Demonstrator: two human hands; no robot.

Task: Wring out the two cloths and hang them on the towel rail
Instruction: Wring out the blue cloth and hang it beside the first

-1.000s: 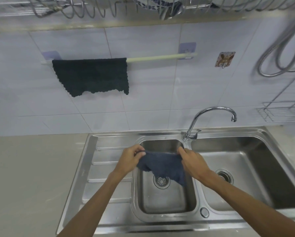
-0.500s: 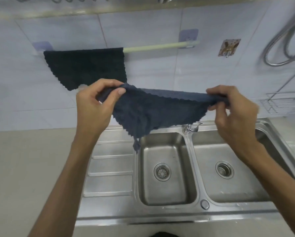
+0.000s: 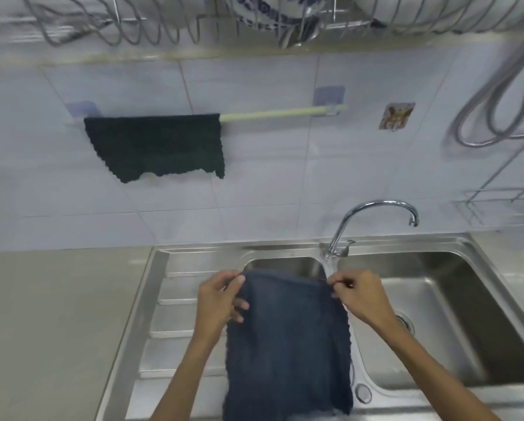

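A blue cloth (image 3: 288, 344) hangs flat and spread out over the left sink basin, hiding most of it. My left hand (image 3: 221, 302) pinches its top left corner and my right hand (image 3: 361, 296) pinches its top right corner. A dark green cloth (image 3: 154, 145) is draped over the left half of the pale towel rail (image 3: 282, 112) on the tiled wall. The right half of the rail is bare.
The steel double sink (image 3: 482, 299) has a curved tap (image 3: 376, 214) between the basins and a ribbed drainboard (image 3: 175, 317) at left. A wire dish rack (image 3: 254, 19) hangs overhead. A metal hose (image 3: 497, 110) and a wire shelf (image 3: 503, 205) are at right. Beige counter (image 3: 51, 329) lies left.
The blue cloth was lifted from the basin, stretched wide at chest height, then brought back down; it now hangs open by its two top corners over the left basin.
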